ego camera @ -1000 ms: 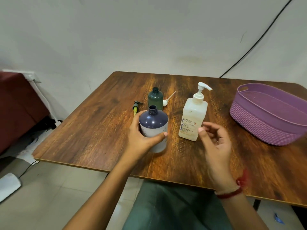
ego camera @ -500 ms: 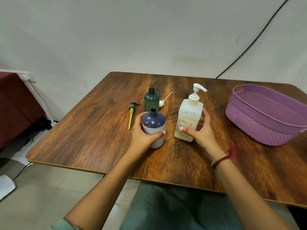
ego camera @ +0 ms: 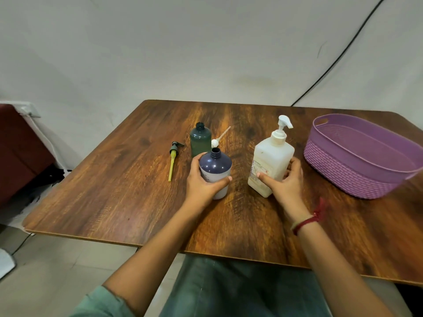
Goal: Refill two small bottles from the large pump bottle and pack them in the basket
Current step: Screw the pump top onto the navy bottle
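Pump bottle (ego camera: 272, 161) upright on the counter (ego camera: 114, 191). My right hand (ego camera: 286, 181) is wrapped round its lower body, thumb on the label face, fingers (ego camera: 294, 163) round the far side. Left hand (ego camera: 201, 184) grips the navy bottle (ego camera: 215, 167), which stands uncapped with its neck open. Green bottle (ego camera: 200, 139) sits just beyond my left fingers, also uncapped. Two loose pump heads: the yellow-tube pump head (ego camera: 173, 160) lies left of my left fingers, the white pump head (ego camera: 216, 141) just beyond them, beside the green bottle. Basket (ego camera: 343, 175) is well to the right of my right fingers, no bottle in it that I can see. Step in hand, as I read it: first refill, into navy. The spout points right, away from the navy neck, so I'd turn the pump bottle or slide navy round until the spout tip is directly over the opening. The neck is narrow, so line up before any stroke. My right grip is low, so pressing needs a regrip onto the pump head. Hold navy firm at its base and use slow, full strokes. Navy is opaque, so I can't tell its fill level. Main risk is drips on the counter.
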Motion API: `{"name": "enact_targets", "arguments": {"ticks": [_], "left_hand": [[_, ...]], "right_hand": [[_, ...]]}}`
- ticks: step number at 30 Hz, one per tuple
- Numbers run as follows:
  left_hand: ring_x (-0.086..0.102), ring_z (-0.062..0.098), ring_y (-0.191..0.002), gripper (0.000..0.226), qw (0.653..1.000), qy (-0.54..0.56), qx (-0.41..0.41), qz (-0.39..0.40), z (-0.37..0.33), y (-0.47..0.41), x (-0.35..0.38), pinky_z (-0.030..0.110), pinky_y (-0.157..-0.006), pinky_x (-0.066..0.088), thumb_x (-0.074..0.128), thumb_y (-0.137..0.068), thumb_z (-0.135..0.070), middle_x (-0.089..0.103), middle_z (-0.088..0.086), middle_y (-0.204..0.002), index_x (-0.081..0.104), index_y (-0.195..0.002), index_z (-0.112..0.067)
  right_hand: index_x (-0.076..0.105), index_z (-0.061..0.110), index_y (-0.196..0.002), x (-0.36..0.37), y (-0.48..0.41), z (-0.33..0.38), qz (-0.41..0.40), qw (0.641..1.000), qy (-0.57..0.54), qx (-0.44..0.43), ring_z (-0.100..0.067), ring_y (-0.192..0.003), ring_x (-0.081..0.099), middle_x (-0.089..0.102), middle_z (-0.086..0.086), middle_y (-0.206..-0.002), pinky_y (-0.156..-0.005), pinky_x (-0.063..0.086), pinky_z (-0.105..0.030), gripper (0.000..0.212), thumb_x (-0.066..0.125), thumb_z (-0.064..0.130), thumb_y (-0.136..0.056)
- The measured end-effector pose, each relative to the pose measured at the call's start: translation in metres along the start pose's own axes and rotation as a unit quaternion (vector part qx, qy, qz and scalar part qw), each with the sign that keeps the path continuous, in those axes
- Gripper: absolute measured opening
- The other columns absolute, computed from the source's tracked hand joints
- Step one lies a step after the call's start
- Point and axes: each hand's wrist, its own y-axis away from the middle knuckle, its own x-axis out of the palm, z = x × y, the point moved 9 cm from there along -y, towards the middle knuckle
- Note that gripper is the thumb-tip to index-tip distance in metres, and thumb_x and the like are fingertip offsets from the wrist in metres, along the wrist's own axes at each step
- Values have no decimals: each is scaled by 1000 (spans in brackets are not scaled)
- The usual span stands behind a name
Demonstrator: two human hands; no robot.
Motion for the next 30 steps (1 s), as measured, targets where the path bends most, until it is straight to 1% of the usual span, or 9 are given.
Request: {"name": "enact_targets", "arguments": {"ticks": [3, 5, 8, 12, 15, 18, 23, 27, 30], "left_hand": [[55, -2, -107, 75, 1000, 1, 10, 11, -2, -7, 14, 23, -93, 47, 87, -64, -17, 55, -13, -118, 41, -121, -35], [53, -2, -110, 78, 1000, 1, 10, 27, -2, -13, 22, 22, -94, 45, 86, -65, -19, 54, -10, -121, 38, -125, -32], [52, -1, -113, 82, 998, 2, 9, 58, 2, -20, 33, 23, -95, 44, 85, -62, -31, 53, -12, -123, 37, -128, -31], [53, 0, -113, 86, 996, 4, 9, 87, 5, -27, 39, 20, -94, 45, 79, -56, -44, 52, -14, -121, 36, -129, -28], [53, -6, -109, 88, 994, 12, 13, 104, 6, -31, 41, 14, -90, 45, 79, -56, -42, 51, -15, -120, 35, -130, -25], [54, -2, -110, 88, 993, 15, 9, 117, 11, -35, 43, 20, -91, 47, 80, -56, -37, 52, -12, -121, 36, -131, -26], [54, -6, -108, 83, 990, 20, 14, 141, 9, -39, 43, 14, -88, 45, 80, -56, -33, 52, -9, -121, 36, -126, -30], [53, -5, -111, 93, 989, 35, -4, 141, 13, -36, 43, 19, -92, 46, 82, -53, -37, 50, -11, -124, 33, -131, -26], [51, 1, -117, 97, 994, 27, -18, 107, 19, -30, 41, 30, -101, 45, 86, -49, -44, 50, -13, -127, 33, -130, -32]], "right_hand": [[41, 16, -127, -5, -2, 0, -20, 1000, 9, -1, -10, -111, 42, 40, 5, -118, -90, 40, -30, 77, 85, 24, -65], [40, 14, -129, -4, -2, 1, -27, 999, 22, 0, -11, -112, 40, 40, 3, -121, -91, 38, -29, 78, 84, 26, -66], [40, 10, -128, -5, -1, 2, -50, 998, 43, -1, -19, -116, 42, 43, -7, -127, -89, 38, -29, 79, 84, 30, -65], [39, 10, -129, -5, 1, 3, -75, 995, 69, 10, -23, -117, 42, 42, -10, -128, -84, 32, -26, 82, 83, 36, -65], [37, 10, -129, -4, 3, 4, -92, 991, 91, 20, -27, -119, 42, 41, -11, -128, -92, 39, -36, 86, 82, 43, -64], [35, 10, -131, -4, 5, 5, -106, 987, 118, 36, -30, -122, 40, 39, -12, -130, -99, 39, -50, 89, 79, 49, -64], [26, 13, -138, -3, 4, 6, -80, 982, 156, 69, -32, -130, 31, 32, -11, -138, -105, 29, -50, 101, 75, 60, -62], [19, 23, -143, -4, 6, 4, -48, 992, 104, 61, -28, -134, 26, 25, -8, -144, -108, 24, -52, 109, 79, 58, -59], [21, 25, -143, -7, 8, 2, -46, 996, 67, 44, -24, -134, 26, 25, -6, -145, -108, 29, -50, 106, 82, 51, -60]]}}
